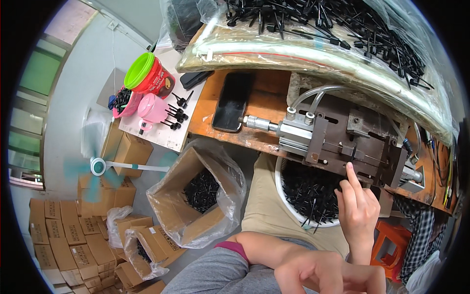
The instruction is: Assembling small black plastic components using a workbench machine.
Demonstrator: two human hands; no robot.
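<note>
My right hand reaches up to the front of a dark metal fixture, index finger stretched out and its tip at the fixture's edge. Its other fingers are partly bent, and I see nothing held in them. Just beyond the fingertip, a small black plastic part sits in the fixture with a thin rod beside it. My left hand is low and close, its fingers curled; the lower edge cuts it off, so what it may hold is hidden. A white-rimmed tub of black parts stands under the fixture.
A silver air cylinder with clear hoses adjoins the fixture; a black phone lies left. Above is a plastic-lined tray heaped with black parts. An open carton, a fan, a pink cup and an orange stool stand around.
</note>
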